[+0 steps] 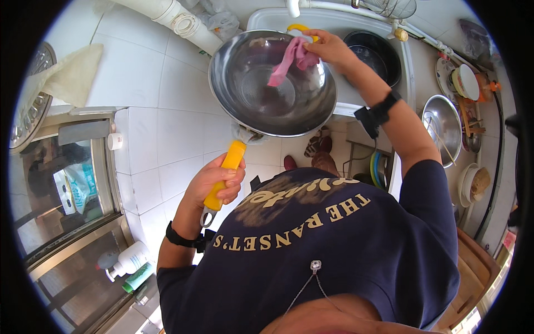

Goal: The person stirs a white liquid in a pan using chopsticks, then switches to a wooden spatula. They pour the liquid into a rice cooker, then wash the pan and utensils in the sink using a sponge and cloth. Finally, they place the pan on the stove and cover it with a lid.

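A large stainless steel wok [244, 89] is tilted in front of me, its shiny inside facing up, partly over the front of a white sink [411, 67]. My left hand [217, 179] is wrapped around its long yellow handle [236, 152], which has a metal hanging loop at the end. At the far rim my right hand [329, 48] pinches a crumpled pink cloth [294, 56], one end of which hangs over the wok's inside. Beside those fingers is the small yellow helper handle [297, 27]; whether they also grip it I cannot tell.
A black basin [369, 56] sits in the sink. To the right, the counter holds a steel bowl [438, 110] with chopsticks, stacked bowls [466, 82] and a wooden board [471, 279]. White pipe [167, 12] and tiled wall flank the left, with a pump bottle [129, 259] on a ledge.
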`<act>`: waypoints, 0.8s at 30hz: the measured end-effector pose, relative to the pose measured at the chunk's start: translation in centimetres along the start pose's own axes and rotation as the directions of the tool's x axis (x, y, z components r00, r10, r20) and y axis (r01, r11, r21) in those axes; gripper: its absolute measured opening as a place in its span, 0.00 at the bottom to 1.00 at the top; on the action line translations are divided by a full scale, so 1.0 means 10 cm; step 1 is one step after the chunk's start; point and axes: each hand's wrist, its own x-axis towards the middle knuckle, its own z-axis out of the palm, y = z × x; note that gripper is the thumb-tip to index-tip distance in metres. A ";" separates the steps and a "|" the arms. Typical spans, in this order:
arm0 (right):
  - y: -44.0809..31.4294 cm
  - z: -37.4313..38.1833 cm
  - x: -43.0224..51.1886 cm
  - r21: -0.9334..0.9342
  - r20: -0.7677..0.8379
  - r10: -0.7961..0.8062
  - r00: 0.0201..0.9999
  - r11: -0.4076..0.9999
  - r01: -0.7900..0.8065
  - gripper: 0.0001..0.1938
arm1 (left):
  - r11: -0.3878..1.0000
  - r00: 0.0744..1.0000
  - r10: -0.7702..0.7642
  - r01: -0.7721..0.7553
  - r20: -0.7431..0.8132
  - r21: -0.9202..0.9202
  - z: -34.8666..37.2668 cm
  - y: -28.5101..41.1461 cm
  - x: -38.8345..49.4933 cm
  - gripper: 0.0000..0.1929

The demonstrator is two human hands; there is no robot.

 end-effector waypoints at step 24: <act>0.14 1.93 0.12 -0.365 0.872 0.270 0.409 0.914 0.175 0.08 | 0.993 0.995 -0.085 0.080 -0.055 -0.087 -0.45 -0.23 0.02 0.10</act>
